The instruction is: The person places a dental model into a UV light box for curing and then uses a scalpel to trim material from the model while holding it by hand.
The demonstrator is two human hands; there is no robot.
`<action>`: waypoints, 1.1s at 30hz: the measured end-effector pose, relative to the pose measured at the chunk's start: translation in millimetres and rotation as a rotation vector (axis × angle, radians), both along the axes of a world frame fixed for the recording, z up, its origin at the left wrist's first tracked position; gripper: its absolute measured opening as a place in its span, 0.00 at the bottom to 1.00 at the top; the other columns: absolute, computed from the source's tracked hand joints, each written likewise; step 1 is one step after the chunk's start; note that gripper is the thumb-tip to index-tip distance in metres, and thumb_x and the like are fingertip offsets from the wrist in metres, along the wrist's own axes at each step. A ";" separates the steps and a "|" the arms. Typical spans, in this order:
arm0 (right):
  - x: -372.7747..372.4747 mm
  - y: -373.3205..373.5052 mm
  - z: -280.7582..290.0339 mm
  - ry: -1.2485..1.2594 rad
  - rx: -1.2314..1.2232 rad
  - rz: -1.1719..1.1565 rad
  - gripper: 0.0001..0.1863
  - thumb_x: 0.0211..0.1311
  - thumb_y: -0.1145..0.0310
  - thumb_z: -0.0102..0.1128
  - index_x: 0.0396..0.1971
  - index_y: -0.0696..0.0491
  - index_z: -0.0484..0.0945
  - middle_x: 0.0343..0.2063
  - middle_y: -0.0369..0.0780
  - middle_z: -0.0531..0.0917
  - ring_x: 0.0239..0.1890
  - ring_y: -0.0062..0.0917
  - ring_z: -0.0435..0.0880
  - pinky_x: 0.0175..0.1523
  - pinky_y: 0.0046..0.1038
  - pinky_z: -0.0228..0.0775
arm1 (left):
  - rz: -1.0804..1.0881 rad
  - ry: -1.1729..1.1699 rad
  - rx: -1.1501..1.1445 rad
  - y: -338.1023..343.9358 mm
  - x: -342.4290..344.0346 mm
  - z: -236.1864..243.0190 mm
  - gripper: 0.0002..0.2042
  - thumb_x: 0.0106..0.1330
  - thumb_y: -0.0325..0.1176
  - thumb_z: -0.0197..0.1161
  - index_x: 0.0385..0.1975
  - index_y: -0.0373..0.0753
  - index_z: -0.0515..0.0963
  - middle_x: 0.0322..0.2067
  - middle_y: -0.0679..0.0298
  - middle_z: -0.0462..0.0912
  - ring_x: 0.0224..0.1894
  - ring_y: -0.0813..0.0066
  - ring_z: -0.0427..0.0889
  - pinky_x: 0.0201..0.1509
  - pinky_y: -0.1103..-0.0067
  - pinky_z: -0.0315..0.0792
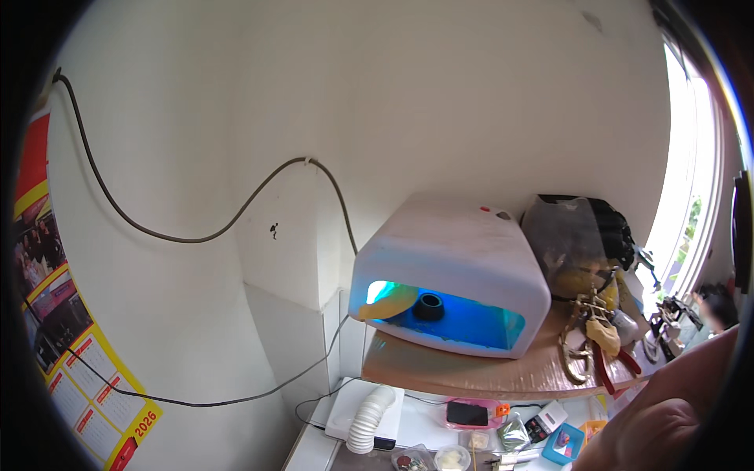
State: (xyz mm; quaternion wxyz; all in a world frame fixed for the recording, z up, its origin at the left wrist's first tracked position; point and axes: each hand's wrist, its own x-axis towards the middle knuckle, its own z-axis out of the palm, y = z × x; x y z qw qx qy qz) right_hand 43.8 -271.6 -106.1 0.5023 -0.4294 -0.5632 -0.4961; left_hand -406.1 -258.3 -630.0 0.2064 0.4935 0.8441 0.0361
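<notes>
At the lower right edge, part of my right hand or forearm (656, 416) shows close up. Its fingers do not show, so what it holds, if anything, is hidden. My left hand is out of view. Beyond, on a wooden shelf (440, 377), stands a white box-shaped curing lamp (463, 243) with blue light glowing in its open front. Inside it sits a small black ring-shaped piece (429, 307). A pale yellow flat piece (389, 303) lies at the left of the opening.
Pliers (605, 369) and other tools crowd the shelf's right side, before a clear plastic bag (561, 235). Below are a white ribbed hose (369, 420), a phone (467, 414), a blue container (562, 444) and small tubs. A cable (212, 235) runs along the wall; a window (691, 173) is at right.
</notes>
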 end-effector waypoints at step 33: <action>-37.4 46.6 37.1 -0.365 -0.110 0.315 0.09 0.62 0.78 0.67 0.42 0.58 0.83 0.34 0.39 0.87 0.28 0.17 0.84 0.30 0.25 0.75 | 0.158 -0.131 0.027 3.0 -14.8 -30.5 0.34 0.76 0.58 0.38 0.56 0.32 0.77 0.51 0.44 0.83 0.61 0.55 0.77 0.58 0.43 0.69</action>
